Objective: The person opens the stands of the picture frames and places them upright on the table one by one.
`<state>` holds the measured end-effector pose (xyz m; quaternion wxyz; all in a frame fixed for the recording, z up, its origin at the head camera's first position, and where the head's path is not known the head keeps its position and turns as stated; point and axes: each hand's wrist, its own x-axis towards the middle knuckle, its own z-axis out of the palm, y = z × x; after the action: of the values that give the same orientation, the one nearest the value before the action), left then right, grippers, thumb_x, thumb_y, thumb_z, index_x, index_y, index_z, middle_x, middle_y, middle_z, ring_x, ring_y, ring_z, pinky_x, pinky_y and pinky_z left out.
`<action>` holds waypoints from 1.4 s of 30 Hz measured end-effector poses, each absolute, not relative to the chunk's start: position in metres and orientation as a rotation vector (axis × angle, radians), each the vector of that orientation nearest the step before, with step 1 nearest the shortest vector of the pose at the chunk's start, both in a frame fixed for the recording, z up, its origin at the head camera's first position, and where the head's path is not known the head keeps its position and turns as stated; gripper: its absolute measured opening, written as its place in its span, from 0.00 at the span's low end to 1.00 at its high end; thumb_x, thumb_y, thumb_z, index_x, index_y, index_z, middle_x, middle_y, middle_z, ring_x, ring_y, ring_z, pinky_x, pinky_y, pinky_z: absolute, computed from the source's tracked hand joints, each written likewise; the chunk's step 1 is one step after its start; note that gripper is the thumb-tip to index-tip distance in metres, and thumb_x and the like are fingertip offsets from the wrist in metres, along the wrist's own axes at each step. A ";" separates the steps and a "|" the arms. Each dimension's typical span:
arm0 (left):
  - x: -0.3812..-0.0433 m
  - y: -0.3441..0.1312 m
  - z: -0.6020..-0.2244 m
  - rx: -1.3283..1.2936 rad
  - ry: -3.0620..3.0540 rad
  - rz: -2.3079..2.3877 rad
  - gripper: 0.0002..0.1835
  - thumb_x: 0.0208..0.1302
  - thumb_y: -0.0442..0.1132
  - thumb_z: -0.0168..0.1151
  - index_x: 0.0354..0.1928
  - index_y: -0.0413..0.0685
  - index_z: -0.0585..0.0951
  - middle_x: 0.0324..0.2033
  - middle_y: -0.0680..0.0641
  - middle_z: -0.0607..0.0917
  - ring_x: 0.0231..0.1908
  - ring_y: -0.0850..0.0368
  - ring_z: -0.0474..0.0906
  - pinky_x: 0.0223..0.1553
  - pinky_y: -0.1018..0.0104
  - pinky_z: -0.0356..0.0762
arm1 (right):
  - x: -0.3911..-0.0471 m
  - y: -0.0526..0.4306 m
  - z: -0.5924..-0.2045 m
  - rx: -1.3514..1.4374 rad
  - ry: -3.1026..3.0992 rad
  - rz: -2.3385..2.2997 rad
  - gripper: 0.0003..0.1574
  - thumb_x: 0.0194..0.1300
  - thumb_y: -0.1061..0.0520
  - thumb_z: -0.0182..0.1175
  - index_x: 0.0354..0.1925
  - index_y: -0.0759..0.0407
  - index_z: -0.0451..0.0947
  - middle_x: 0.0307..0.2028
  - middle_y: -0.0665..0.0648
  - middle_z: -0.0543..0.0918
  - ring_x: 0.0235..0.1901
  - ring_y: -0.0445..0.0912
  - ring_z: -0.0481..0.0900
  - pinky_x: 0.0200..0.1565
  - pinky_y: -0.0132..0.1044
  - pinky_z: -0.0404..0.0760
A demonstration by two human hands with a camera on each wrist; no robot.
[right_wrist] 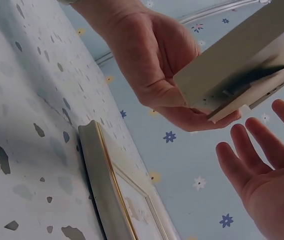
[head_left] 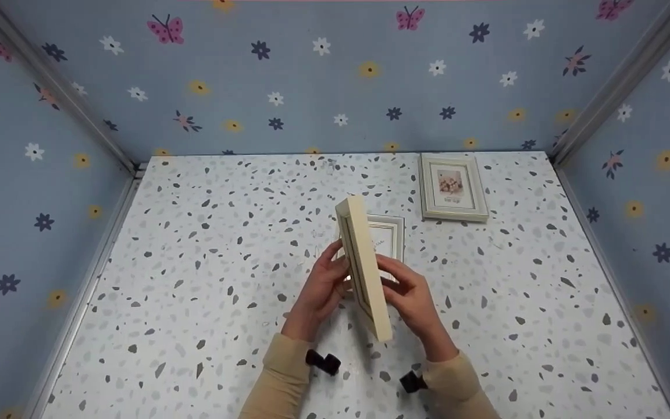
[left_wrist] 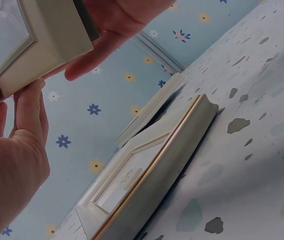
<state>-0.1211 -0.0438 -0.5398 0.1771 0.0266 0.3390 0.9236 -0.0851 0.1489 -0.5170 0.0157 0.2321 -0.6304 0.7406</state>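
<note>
A cream picture frame (head_left: pixel 369 273) is held up, tilted nearly edge-on in the head view. My left hand (head_left: pixel 323 285) grips its lower edge, thumb on the front face and fingers curled behind, as the left wrist view shows. On the back side, my right hand (right_wrist: pixel 267 175) has its fingers loosely spread, the thumb right at the frame's edge. The dark back and a backing flap (right_wrist: pixel 252 95) show in the right wrist view. Below the hands, a second picture frame (head_left: pixel 399 233) lies face up, partly hidden by the raised one.
A third picture frame (head_left: pixel 454 189) with a small photo lies face up at the back right of the speckled table (head_left: pixel 195 262). Blue flowered panels (head_left: pixel 312 75) enclose the back and both sides. A black wrist mount (head_left: pixel 323 362) sits on each sleeve.
</note>
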 end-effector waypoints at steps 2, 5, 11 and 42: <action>-0.121 -0.043 -0.540 0.076 0.957 2.618 0.24 0.73 0.32 0.56 0.69 0.45 0.66 0.53 0.42 0.82 0.47 0.54 0.82 0.41 0.63 0.83 | -0.083 0.149 -0.517 0.731 -1.960 2.302 0.30 0.64 0.70 0.63 0.64 0.70 0.72 0.62 0.64 0.75 0.62 0.57 0.73 0.58 0.52 0.76; -0.121 -0.044 -0.541 0.079 0.958 2.628 0.26 0.72 0.33 0.57 0.70 0.45 0.65 0.54 0.42 0.81 0.48 0.54 0.82 0.42 0.63 0.83 | -0.080 0.148 -0.517 0.732 -1.976 2.297 0.29 0.65 0.70 0.64 0.64 0.69 0.73 0.62 0.64 0.76 0.60 0.57 0.75 0.56 0.52 0.77; -0.121 -0.045 -0.540 0.059 0.953 2.648 0.27 0.71 0.34 0.59 0.69 0.45 0.66 0.52 0.42 0.82 0.48 0.53 0.82 0.43 0.62 0.82 | -0.076 0.147 -0.521 0.694 -2.027 2.284 0.26 0.64 0.68 0.65 0.61 0.67 0.77 0.60 0.64 0.77 0.58 0.57 0.77 0.51 0.51 0.82; -0.120 -0.048 -0.539 0.047 0.975 2.626 0.30 0.72 0.34 0.58 0.72 0.43 0.62 0.53 0.42 0.82 0.48 0.54 0.81 0.43 0.63 0.80 | -0.076 0.155 -0.522 0.729 -1.957 2.367 0.20 0.64 0.72 0.63 0.55 0.74 0.78 0.59 0.69 0.77 0.59 0.56 0.76 0.53 0.48 0.80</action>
<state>-0.1202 -0.0476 -0.5389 0.1694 0.0166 0.3431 0.9238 -0.0755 0.1555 -0.5215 -0.0072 0.2309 -0.6200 0.7499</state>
